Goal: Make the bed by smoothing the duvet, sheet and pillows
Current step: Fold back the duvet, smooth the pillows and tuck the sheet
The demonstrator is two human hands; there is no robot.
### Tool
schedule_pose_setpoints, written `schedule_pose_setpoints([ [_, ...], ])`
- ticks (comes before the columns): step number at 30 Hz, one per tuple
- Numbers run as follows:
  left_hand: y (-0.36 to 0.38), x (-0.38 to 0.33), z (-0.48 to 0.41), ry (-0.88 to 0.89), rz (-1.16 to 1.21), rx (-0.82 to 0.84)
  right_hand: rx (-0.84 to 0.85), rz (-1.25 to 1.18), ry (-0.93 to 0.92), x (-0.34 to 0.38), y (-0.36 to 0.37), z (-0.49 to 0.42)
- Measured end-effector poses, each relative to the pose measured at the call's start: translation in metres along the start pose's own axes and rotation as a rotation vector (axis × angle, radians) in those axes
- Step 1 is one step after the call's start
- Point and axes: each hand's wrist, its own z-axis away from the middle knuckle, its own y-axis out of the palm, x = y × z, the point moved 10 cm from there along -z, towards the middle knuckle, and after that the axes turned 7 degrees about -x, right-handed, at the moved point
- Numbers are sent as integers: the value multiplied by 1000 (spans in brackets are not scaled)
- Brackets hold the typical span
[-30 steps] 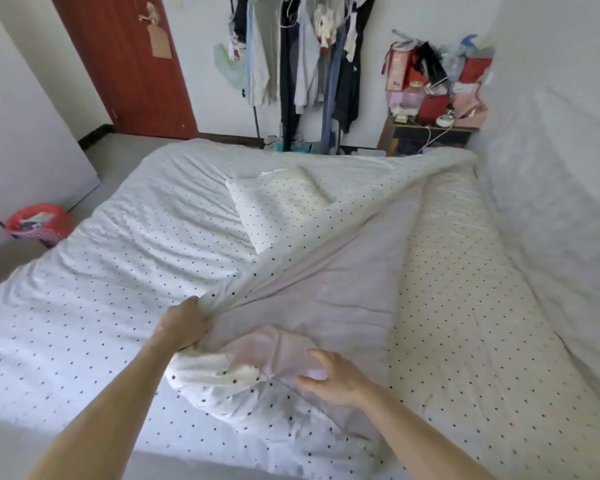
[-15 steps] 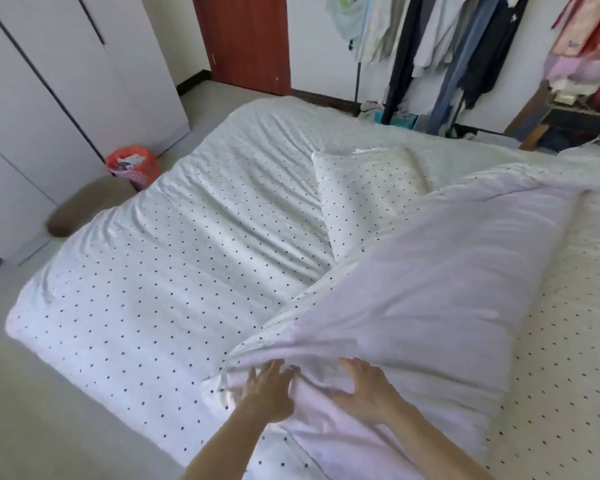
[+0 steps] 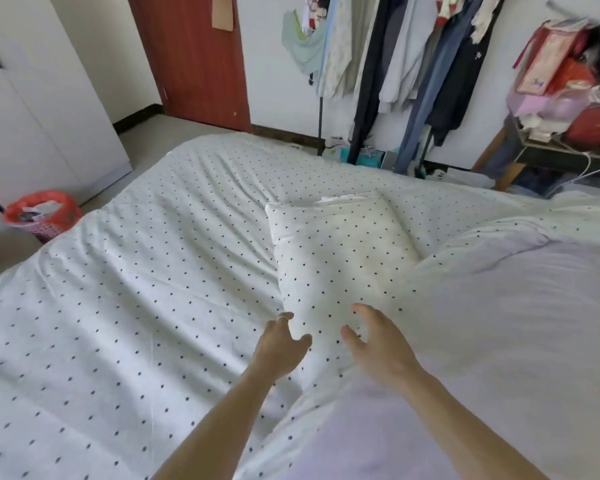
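Note:
A white duvet with black dots [image 3: 129,306] covers the bed. Its right part is folded back, showing a pale lilac underside [image 3: 482,334]. A dotted pillow [image 3: 340,251] lies on top of the duvet in the middle, partly tucked under the fold. My left hand [image 3: 279,344], with a ring on one finger, reaches toward the pillow's near end, fingers apart and holding nothing. My right hand [image 3: 374,341] hovers beside it, fingers spread and curled, just short of the pillow's near corner.
A red waste basket [image 3: 42,213] stands on the floor left of the bed by white wardrobe doors [image 3: 32,109]. Beyond the bed hang clothes on a rack [image 3: 395,64], next to a brown door [image 3: 194,53]. A cluttered side table [image 3: 561,140] stands at the far right.
Both hands have let go of the folded duvet edge and moved forward to the pillow's near end. The view has shifted closer to the pillow.

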Motion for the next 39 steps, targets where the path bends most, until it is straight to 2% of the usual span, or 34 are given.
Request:
schedule_pose_setpoints([
  [2, 17, 0, -46, -63, 109, -33, -29, -142, 95, -15, 0, -47],
  [6, 68, 4, -112, -220, 246, -134, -4, -611, 479, -79, 21, -122],
  [7, 88, 5, -122, -274, 220, -148, -23, -615, 553, -105, 24, -138],
  [9, 98, 12, -123, -333, 123, -200, -102, -454, 635, -142, 14, -155],
  [11, 115, 23, -128, -339, 55, -228, -156, -172, 687, -178, 5, -165],
  [13, 116, 31, -133, -347, 34, -247, -129, 61, 723, -189, 4, -167],
  [15, 118, 29, -139, -351, 33, -258, -117, 140, 768, -199, 8, -173],
  [17, 118, 31, -142, -358, 42, -264, -165, 135, 766, -199, 8, -181],
  [21, 119, 35, -145, -349, 25, -236, -321, -4, 569, -194, -9, -209],
  [26, 121, 35, -158, -324, -97, -206, -265, -119, 686, -212, -3, -221],
  [28, 119, 31, -156, -306, -67, -175, -316, -37, 642, -203, -16, -216],
  [30, 114, 37, -153, -330, 64, -190, -427, 55, 568, -189, -35, -206],
  [31, 108, 43, -149, -378, 202, -196, -479, 99, 531, -180, -43, -197],
  [33, 93, 46, -133, -531, 611, -193, -581, 113, 477, -158, -63, -179],
  [35, 75, 33, -122, -603, 918, -119, -687, -20, 491, -145, -81, -165],
  [37, 47, 12, -106, -570, 942, -77, -771, -156, 500, -133, -103, -149],
  [39, 7, -20, -88, -451, 937, -141, -828, -297, 483, -114, -134, -135],
])
